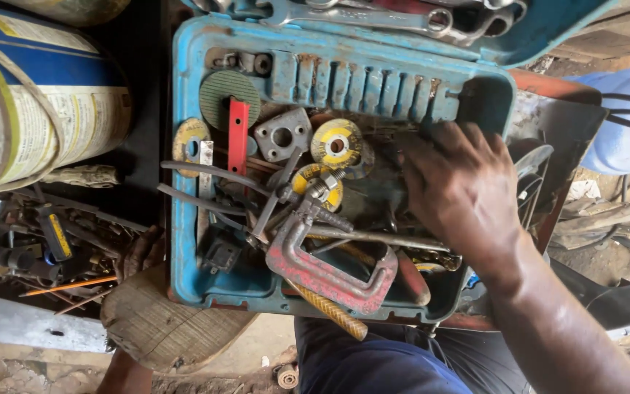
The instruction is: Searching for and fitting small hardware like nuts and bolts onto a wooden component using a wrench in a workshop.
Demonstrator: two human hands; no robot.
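Note:
An open, worn blue tool case sits in front of me, full of tools. My right hand reaches into its right half, fingers spread over the clutter, with nothing seen in its grasp. Just left of it lie yellow grinding discs, a grey metal flange and long-handled pliers. A red C-clamp lies at the near side over a yellow ribbed rod. My left hand shows at the case's lower left corner, partly hidden by a round wooden board.
Wrenches fill the case lid at the top. A green disc and a red bar lie at the far left inside. A large printed drum and loose tools are at left; a blue barrel is at right.

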